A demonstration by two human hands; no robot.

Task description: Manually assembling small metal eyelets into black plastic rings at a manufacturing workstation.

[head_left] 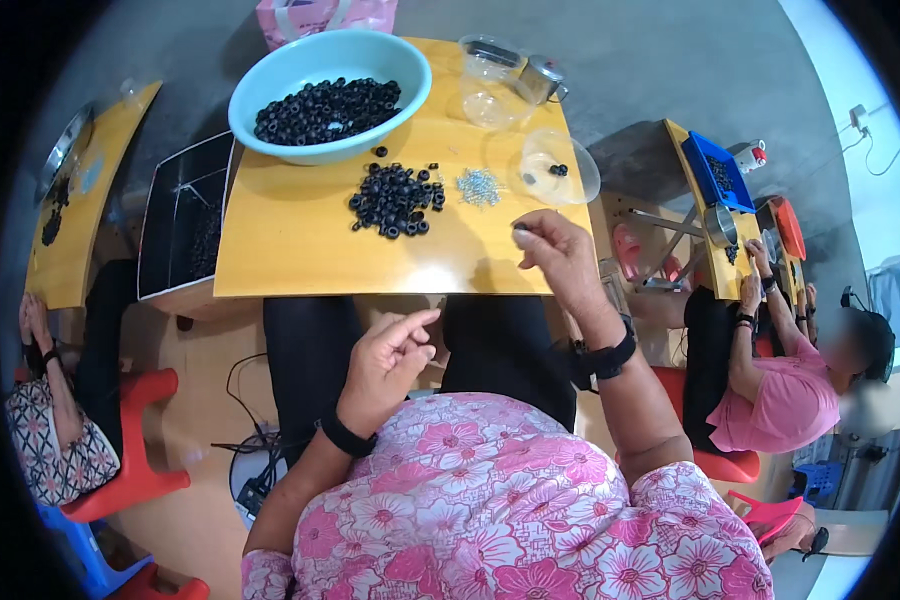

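Observation:
My right hand (pixel 562 262) is over the table's front right edge, its thumb and fingertips pinched round a small black ring-shaped part (pixel 521 228). Held lower, in front of the edge and above my lap, my left hand (pixel 385 362) has its index finger stretched out and thumb apart; nothing shows between them. A loose pile of black ring-shaped parts (pixel 394 200) lies mid-table. To its right is a small heap of silvery metal pieces (pixel 478 187). Beyond my right hand, a clear plastic dish (pixel 577 190) has a few black parts in it.
A light-blue basin (pixel 410 70) full of black parts stands at the table's (pixel 300 250) far left. Clear plastic containers (pixel 485 105) and a metal cup (pixel 541 80) stand far right. A dark-lined box (pixel 155 240) sits left of the table. People work at tables on both sides.

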